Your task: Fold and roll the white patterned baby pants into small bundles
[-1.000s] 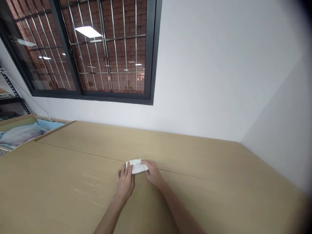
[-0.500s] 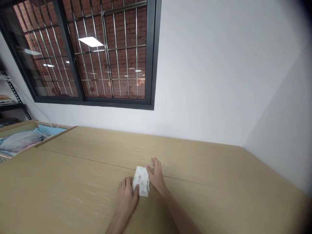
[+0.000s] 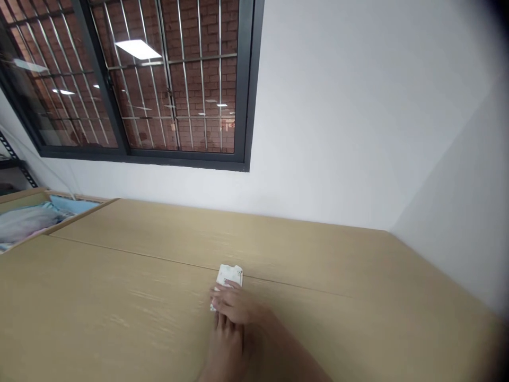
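Observation:
A small folded white cloth [image 3: 230, 273] with a faint printed pattern lies on the wooden tabletop, over the seam. My right hand [image 3: 238, 306] rests across its nearer half, with fingers stretched out to the left and touching the fabric. Just below, my left hand [image 3: 226, 342] points forward, palm down. Its fingers are extended at the near edge of the cloth, and their tips are hidden under my right hand. Whether the left fingertips touch the cloth cannot be seen.
The wide wooden tabletop [image 3: 119, 286] reaches back to a white wall [image 3: 326, 116]. At the left stands a wooden bin [image 3: 85, 216] with blue and pale fabrics [image 3: 32, 220] inside. A dark-framed window [image 3: 186, 162] with metal bars is above, and part of a dark shelf [image 3: 18, 164] shows at far left.
My right hand has moved from the cloth's right edge across its front. My left hand has shifted from the left side to below it. The cloth looks smaller and more covered.

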`<move>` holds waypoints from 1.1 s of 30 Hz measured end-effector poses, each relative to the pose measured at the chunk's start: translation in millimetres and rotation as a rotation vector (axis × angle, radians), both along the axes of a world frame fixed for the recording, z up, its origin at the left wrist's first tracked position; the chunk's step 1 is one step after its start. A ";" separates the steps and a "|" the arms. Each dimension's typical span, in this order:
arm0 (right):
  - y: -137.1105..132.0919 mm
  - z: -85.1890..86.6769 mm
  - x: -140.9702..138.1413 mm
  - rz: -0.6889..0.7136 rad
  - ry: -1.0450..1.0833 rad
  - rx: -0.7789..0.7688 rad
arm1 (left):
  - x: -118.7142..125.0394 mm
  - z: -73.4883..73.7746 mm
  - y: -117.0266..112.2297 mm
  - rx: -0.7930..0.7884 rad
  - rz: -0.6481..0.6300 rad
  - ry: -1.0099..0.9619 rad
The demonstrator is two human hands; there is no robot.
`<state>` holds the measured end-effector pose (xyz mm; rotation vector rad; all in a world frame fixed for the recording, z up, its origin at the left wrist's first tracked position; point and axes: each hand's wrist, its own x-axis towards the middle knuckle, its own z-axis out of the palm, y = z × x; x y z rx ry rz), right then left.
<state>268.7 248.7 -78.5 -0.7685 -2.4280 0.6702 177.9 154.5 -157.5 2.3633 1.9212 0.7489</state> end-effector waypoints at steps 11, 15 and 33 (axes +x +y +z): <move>39.6 -29.5 28.4 -0.148 -0.167 0.222 | -7.3 9.5 4.5 -0.119 -0.031 0.005; 50.5 -48.2 29.3 -0.277 -0.076 0.212 | -14.3 24.7 9.8 -0.006 0.012 -0.145; 48.2 -43.0 30.7 -0.470 0.230 0.088 | -60.8 31.8 43.7 -0.095 0.234 -0.315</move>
